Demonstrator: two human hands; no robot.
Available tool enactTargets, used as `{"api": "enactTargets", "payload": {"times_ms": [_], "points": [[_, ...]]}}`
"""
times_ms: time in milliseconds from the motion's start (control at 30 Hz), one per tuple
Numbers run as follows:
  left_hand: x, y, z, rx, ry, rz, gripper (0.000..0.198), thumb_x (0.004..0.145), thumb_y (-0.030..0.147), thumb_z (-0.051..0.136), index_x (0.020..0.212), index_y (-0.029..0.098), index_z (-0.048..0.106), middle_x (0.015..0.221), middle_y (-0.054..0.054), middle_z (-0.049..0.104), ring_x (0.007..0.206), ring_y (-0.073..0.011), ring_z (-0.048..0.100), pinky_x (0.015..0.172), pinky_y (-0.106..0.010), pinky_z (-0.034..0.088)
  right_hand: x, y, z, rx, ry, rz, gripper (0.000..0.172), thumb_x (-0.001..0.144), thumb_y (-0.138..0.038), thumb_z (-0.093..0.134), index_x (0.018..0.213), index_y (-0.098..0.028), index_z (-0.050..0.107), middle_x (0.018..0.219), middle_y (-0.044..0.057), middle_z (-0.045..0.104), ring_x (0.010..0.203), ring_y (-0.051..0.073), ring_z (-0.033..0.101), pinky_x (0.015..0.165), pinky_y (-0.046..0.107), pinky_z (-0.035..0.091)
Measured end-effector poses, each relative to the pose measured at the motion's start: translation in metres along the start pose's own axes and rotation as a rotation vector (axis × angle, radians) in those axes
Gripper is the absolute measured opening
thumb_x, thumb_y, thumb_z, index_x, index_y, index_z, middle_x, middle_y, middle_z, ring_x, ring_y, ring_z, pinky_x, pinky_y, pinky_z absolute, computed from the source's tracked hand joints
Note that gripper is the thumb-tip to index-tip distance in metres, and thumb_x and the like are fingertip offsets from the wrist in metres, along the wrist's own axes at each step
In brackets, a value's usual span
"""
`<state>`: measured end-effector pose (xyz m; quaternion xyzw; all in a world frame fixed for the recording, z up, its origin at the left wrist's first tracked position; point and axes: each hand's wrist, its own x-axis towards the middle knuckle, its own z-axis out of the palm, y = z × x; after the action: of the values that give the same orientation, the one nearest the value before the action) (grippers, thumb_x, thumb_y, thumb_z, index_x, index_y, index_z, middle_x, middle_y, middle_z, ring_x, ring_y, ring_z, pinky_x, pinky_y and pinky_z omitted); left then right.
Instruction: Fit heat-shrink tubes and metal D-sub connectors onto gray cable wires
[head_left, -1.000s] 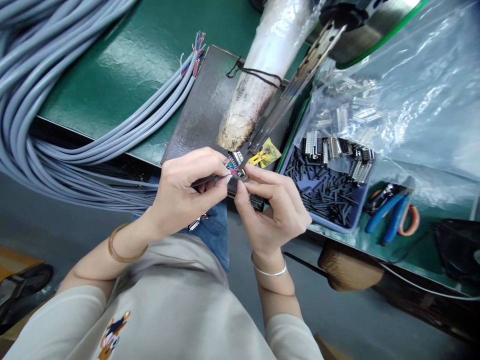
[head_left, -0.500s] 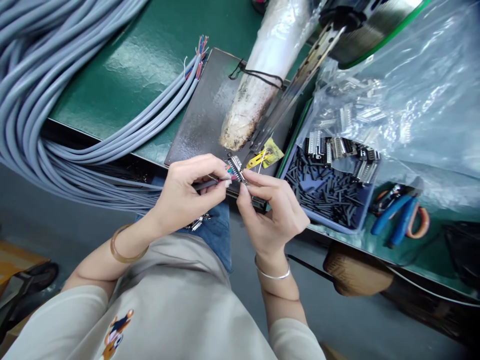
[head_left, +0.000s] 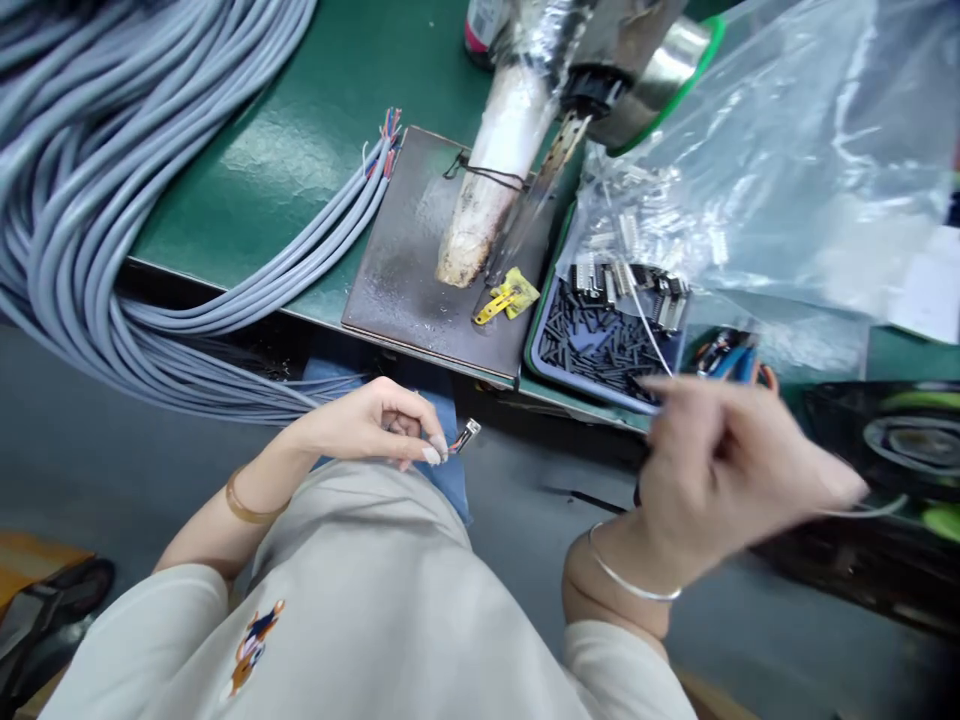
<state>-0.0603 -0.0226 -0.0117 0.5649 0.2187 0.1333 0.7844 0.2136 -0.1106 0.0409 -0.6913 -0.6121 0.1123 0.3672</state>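
Head view: left hand (head_left: 375, 425) pinches the small metal plug (head_left: 466, 433) on coloured wires; blurred right hand (head_left: 720, 470) reaches the blue tray (head_left: 600, 385), its grip unclear.

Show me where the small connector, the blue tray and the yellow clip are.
connector (head_left: 466, 434): head view, on its metal shell, past the left-hand fingertips.
blue tray (head_left: 592, 384): head view, on its near rim.
yellow clip (head_left: 504, 298): head view, on its yellow body, on the dark plate.

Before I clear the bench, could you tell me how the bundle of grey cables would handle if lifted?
The grey cables would probably flop: they droop in loops over the table edge. So many thick strands likely weigh a lot. Smooth jackets may slide apart.
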Motion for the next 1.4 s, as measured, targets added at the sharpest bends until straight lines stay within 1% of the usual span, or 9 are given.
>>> {"api": "enactTargets", "payload": {"times_ms": [100, 267, 367, 500, 633, 733, 900, 1067, 1400], "points": [[0.000, 0.023, 0.005, 0.197, -0.154, 0.122, 0.010, 0.084, 0.024, 0.077, 0.082, 0.015, 0.082, 0.079, -0.012, 0.077, 0.065, -0.0149, 0.066, 0.061, -0.024, 0.051, 0.028, 0.020, 0.000, -0.421, 0.020, -0.039, 0.022, 0.096, -0.037, 0.064, 0.077, -0.026, 0.063, 0.070, 0.004, 0.066, 0.064, 0.020, 0.060, 0.062, 0.037, 0.038], [0.003, 0.046, 0.023, 0.209, -0.358, 0.218, 0.007, 0.081, 0.016, 0.075, 0.080, 0.019, 0.081, 0.079, -0.010, 0.076, 0.068, -0.0159, 0.065, 0.063, -0.026, 0.049, 0.066, 0.067, 0.013, -0.409, -0.051, -0.014, 0.010, 0.086, -0.026, 0.075, 0.079, -0.025, 0.068, 0.082, 0.003, 0.073, 0.072, 0.021, 0.062, 0.069, 0.036, 0.042], [0.008, 0.032, 0.034, 0.127, -0.097, 0.166, 0.009, 0.082, 0.023, 0.077, 0.078, 0.015, 0.078, 0.076, -0.008, 0.072, 0.058, -0.0091, 0.054, 0.054, -0.022, 0.040, 0.075, 0.075, 0.025, -0.376, -0.081, 0.035, 0.008, 0.082, -0.022, 0.076, 0.079, -0.023, 0.068, 0.084, 0.004, 0.073, 0.076, 0.022, 0.062, 0.073, 0.036, 0.044], [0.016, 0.002, 0.036, -0.265, 0.368, 0.053, 0.027, 0.075, 0.035, 0.083, 0.082, 0.011, 0.071, 0.064, -0.001, 0.065, 0.040, -0.0033, 0.041, 0.040, -0.019, 0.028, 0.073, 0.070, 0.030, -0.373, -0.065, 0.061, 0.011, 0.079, -0.016, 0.075, 0.077, -0.022, 0.066, 0.083, 0.004, 0.071, 0.074, 0.020, 0.059, 0.074, 0.035, 0.043], [0.021, -0.012, 0.029, -0.376, 0.582, 0.099, 0.034, 0.066, 0.037, 0.089, 0.079, 0.012, 0.070, 0.067, -0.002, 0.066, 0.038, -0.0029, 0.043, 0.037, -0.019, 0.026, 0.054, 0.045, 0.020, -0.265, 0.087, 0.089, 0.004, 0.084, -0.020, 0.070, 0.083, -0.022, 0.066, 0.080, 0.002, 0.070, 0.059, 0.015, 0.052, 0.066, 0.032, 0.041], [0.024, -0.010, 0.026, -0.339, 0.634, 0.126, 0.032, 0.066, 0.037, 0.090, 0.077, 0.012, 0.072, 0.062, 0.000, 0.063, 0.039, -0.0010, 0.038, 0.038, -0.018, 0.022, 0.033, 0.013, 0.019, 0.037, 0.152, 0.125, 0.004, 0.086, -0.025, 0.069, 0.088, -0.022, 0.070, 0.082, 0.000, 0.070, 0.051, 0.009, 0.045, 0.052, 0.027, 0.035], [0.027, 0.001, 0.031, -0.242, 0.669, 0.174, 0.030, 0.064, 0.037, 0.089, 0.071, 0.012, 0.072, 0.055, 0.003, 0.057, 0.041, -0.0010, 0.037, 0.039, -0.019, 0.021, 0.009, -0.028, 0.045, 0.310, -0.084, 0.034, 0.012, 0.090, -0.029, 0.067, 0.086, -0.020, 0.073, 0.084, 0.000, 0.072, 0.045, 0.004, 0.031, 0.044, 0.024, 0.024], [0.026, 0.006, 0.035, -0.218, 0.651, 0.152, 0.029, 0.063, 0.032, 0.089, 0.070, 0.012, 0.070, 0.053, 0.005, 0.052, 0.042, -0.0010, 0.033, 0.041, -0.019, 0.020, 0.008, -0.033, 0.066, 0.309, -0.082, 0.000, 0.014, 0.094, -0.028, 0.064, 0.085, -0.019, 0.069, 0.082, -0.001, 0.069, 0.050, 0.005, 0.036, 0.048, 0.023, 0.029], [0.023, 0.004, 0.036, -0.228, 0.626, 0.132, 0.032, 0.060, 0.032, 0.092, 0.069, 0.011, 0.069, 0.058, 0.003, 0.056, 0.047, -0.0024, 0.037, 0.044, -0.019, 0.024, 0.007, -0.035, 0.060, 0.268, -0.066, -0.006, 0.017, 0.096, -0.030, 0.062, 0.084, -0.019, 0.067, 0.080, -0.001, 0.066, 0.050, 0.006, 0.036, 0.047, 0.024, 0.028]]}}
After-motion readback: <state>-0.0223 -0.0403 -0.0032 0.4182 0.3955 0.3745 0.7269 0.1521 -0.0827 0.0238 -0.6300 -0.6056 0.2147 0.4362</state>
